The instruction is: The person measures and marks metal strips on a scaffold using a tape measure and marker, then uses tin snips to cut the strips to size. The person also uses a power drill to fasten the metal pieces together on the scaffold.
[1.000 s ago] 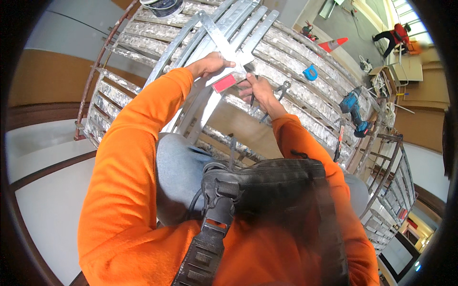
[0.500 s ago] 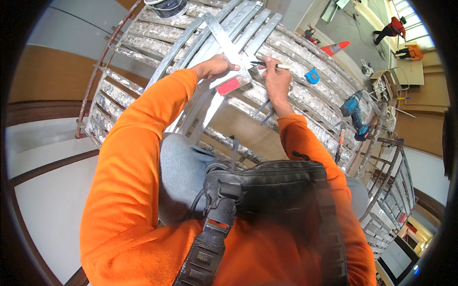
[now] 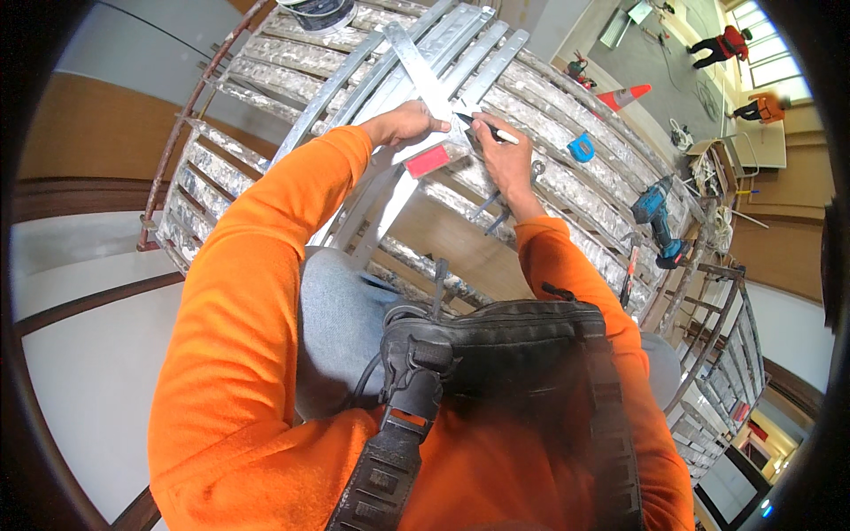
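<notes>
My left hand (image 3: 409, 124) grips a short galvanized metal strip (image 3: 413, 66), its thumb pressed along the bright lower end. The strip lies slantwise across several longer metal profiles (image 3: 361, 80). In my right hand (image 3: 506, 164) is a marker pen (image 3: 506, 136), white-bodied with a black front end. Its dark tip points at the strip's glaring lower end, just right of my left thumb; whether it touches I cannot tell. A red-faced block (image 3: 427, 162) sits just below my left hand.
Paint-spattered scaffold planks (image 3: 567, 199) with gaps bear everything. To the right lie a blue tape measure (image 3: 581, 148), a cordless drill (image 3: 657, 212) and a hammer (image 3: 629, 274). A bucket (image 3: 319, 13) stands at the far left. Two people are on the floor beyond, near an orange cone (image 3: 625, 96).
My right hand has shifted slightly left and lower, and the pen has tilted, its tip nearer my left thumb. My left hand stays on the strip.
</notes>
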Available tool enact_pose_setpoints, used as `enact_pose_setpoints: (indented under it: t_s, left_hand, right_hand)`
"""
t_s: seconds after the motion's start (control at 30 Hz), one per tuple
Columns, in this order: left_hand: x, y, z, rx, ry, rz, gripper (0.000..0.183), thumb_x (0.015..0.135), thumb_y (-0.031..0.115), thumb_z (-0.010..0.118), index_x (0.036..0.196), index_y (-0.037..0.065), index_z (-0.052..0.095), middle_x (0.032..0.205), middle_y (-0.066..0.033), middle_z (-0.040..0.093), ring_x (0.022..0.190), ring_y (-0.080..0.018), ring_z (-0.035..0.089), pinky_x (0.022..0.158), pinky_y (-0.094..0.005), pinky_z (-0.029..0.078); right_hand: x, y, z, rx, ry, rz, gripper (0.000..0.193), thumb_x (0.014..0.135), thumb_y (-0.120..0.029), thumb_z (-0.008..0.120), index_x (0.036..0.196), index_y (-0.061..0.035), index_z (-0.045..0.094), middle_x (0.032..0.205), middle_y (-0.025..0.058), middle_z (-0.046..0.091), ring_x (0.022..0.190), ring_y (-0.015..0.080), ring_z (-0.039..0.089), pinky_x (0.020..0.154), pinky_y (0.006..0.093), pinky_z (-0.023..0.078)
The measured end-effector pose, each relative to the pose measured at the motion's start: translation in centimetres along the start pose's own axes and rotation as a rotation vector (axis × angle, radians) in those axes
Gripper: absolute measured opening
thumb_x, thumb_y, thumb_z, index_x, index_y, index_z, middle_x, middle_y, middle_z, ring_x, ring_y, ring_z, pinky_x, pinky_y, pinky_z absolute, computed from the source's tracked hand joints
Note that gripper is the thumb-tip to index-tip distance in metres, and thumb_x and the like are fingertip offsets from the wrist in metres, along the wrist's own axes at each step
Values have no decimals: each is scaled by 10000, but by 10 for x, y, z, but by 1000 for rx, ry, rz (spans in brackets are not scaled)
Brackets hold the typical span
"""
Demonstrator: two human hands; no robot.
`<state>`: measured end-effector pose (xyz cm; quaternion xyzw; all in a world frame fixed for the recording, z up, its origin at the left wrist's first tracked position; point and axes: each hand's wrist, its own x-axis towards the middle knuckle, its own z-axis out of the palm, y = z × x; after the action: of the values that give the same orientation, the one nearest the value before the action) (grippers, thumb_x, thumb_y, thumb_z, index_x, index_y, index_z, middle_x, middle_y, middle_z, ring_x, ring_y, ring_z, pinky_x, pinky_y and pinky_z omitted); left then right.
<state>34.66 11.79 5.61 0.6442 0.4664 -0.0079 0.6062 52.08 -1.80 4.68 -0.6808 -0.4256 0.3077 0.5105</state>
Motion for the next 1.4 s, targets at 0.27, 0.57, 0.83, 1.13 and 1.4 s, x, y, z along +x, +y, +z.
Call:
enact_pose_setpoints:
  t_s: [0.27, 0.57, 0.83, 1.13, 1.4]
  left_hand:
    - [7, 1, -3, -16, 2, -53, 323, 961, 307, 733, 760, 70, 646, 514, 17, 460, 390, -108, 358, 376, -320, 245]
    - [10, -6, 0, -61, 14, -36, 272, 964, 271, 732, 792, 76, 653, 497, 28, 439, 370, -113, 331, 360, -330, 224]
    - [6, -1, -11, -4, 21, -111, 341, 917, 240, 786, 1084, -47, 707, 815, -69, 666, 620, -148, 543, 539, -345, 422]
    - [4, 5, -5, -88, 39, 35, 341, 954, 321, 744, 732, 88, 631, 485, 19, 457, 346, -107, 341, 346, -326, 212]
    - [2, -1, 2, -78, 99, 5, 369, 947, 313, 753, 682, 105, 601, 492, 30, 448, 354, -105, 351, 352, -324, 227]
  right_hand:
    - [3, 1, -4, -16, 62, 39, 206, 932, -319, 727, 1054, -180, 818, 917, 114, 783, 799, 207, 727, 778, 307, 545]
    - [10, 6, -2, -60, -36, 1, 200, 928, -325, 727, 1077, -223, 812, 947, 109, 781, 861, 234, 736, 815, 318, 551]
    - [8, 5, -7, -141, -40, 0, 210, 913, -352, 706, 1052, -237, 815, 906, 104, 776, 822, 265, 727, 780, 338, 553]
    - [5, 5, -19, -135, 24, 9, 189, 906, -294, 701, 1006, -180, 815, 819, 93, 765, 735, 190, 719, 700, 313, 545]
    - [17, -10, -5, -23, 25, -50, 184, 909, -262, 727, 1038, -161, 811, 812, 92, 756, 743, 169, 707, 714, 299, 542]
